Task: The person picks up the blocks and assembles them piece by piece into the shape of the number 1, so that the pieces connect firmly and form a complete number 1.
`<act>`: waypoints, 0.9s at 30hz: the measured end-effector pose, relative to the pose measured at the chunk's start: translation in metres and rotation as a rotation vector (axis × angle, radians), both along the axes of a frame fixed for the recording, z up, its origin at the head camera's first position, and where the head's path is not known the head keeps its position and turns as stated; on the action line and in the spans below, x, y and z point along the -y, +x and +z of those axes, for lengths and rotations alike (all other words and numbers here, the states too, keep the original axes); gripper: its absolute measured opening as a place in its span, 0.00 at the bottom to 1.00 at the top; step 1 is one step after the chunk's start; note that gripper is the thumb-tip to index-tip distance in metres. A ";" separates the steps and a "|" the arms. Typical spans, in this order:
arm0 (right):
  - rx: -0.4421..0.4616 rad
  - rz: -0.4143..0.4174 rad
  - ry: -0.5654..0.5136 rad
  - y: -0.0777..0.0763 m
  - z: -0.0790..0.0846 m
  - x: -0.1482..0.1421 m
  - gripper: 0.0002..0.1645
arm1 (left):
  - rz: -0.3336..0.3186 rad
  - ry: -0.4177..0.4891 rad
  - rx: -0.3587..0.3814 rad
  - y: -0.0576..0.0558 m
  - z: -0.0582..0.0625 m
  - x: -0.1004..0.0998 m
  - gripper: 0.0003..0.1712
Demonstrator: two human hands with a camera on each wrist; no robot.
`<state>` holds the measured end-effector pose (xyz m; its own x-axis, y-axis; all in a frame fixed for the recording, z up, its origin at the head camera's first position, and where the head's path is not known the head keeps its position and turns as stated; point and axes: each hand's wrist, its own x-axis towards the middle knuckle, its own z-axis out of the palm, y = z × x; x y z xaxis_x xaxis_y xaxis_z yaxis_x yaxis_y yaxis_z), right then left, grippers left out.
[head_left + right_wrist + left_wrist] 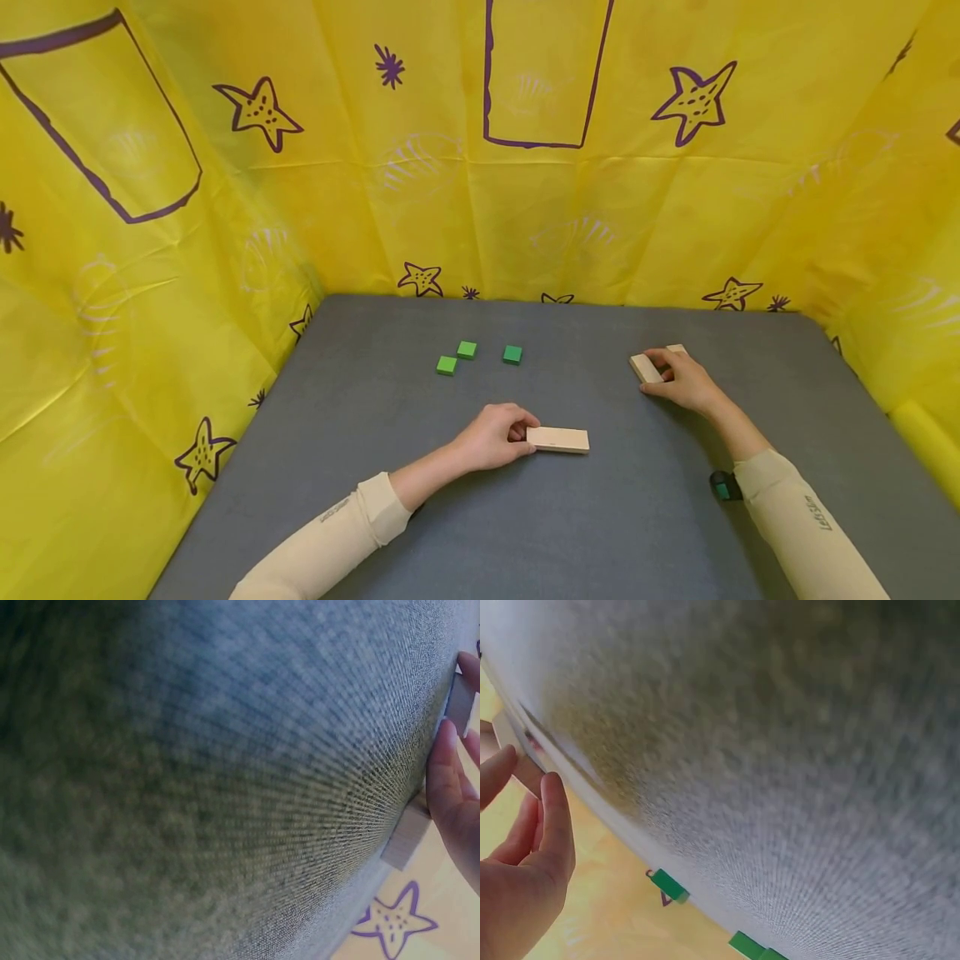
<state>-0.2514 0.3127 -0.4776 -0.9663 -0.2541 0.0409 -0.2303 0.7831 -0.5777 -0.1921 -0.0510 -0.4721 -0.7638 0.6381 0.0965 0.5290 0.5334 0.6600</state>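
Two rectangular wooden blocks are sitting in your grips, one to each hand. Your left hand [495, 437] is pinching the left block [562, 440] narrowly by its left end, so most of its length is projecting rightward from your fingertips. Your right hand [684, 382] is pinching the right block [645, 368] between thumb and fingers, and part of it is showing to the left of that grip. Just beyond the right hand, a third wooden block [676, 347] is lying partly hidden; you cannot tell whether it is touching your hand.

Ahead of your left grip, a dark green square tile [512, 355] is resting, with two light green square tiles [467, 350] [447, 366] sitting farther left, near each other.

Bare gray tabletop [630, 533] is stretching between your grips and back toward you. Its far edge is running nearer your right grip than your left; its side edges are slanting well outside both. Beyond the far edge, a yellow patterned sheet [510, 225] is hanging.
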 end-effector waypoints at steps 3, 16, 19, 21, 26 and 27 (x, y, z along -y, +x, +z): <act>0.002 -0.001 0.000 0.000 0.000 0.000 0.39 | -0.002 0.011 -0.003 0.004 -0.001 0.000 0.15; 0.016 -0.008 -0.002 0.000 0.000 0.001 0.39 | -0.004 -0.004 0.001 0.020 0.001 -0.002 0.15; 0.016 -0.008 -0.004 0.000 0.001 0.001 0.39 | -0.012 -0.009 -0.003 0.023 0.001 -0.001 0.15; 0.017 -0.007 -0.006 0.001 0.002 0.001 0.39 | -0.013 -0.017 0.004 0.025 0.001 -0.001 0.15; 0.018 -0.009 -0.009 0.001 0.002 0.002 0.39 | -0.011 -0.026 0.023 0.029 -0.001 0.000 0.15; 0.019 -0.008 -0.010 0.001 0.003 0.002 0.39 | -0.010 -0.026 0.027 0.030 -0.001 0.000 0.15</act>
<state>-0.2499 0.3111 -0.4751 -0.9690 -0.2458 0.0252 -0.2129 0.7792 -0.5895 -0.1619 -0.0514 -0.4728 -0.7595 0.6478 0.0594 0.5165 0.5451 0.6604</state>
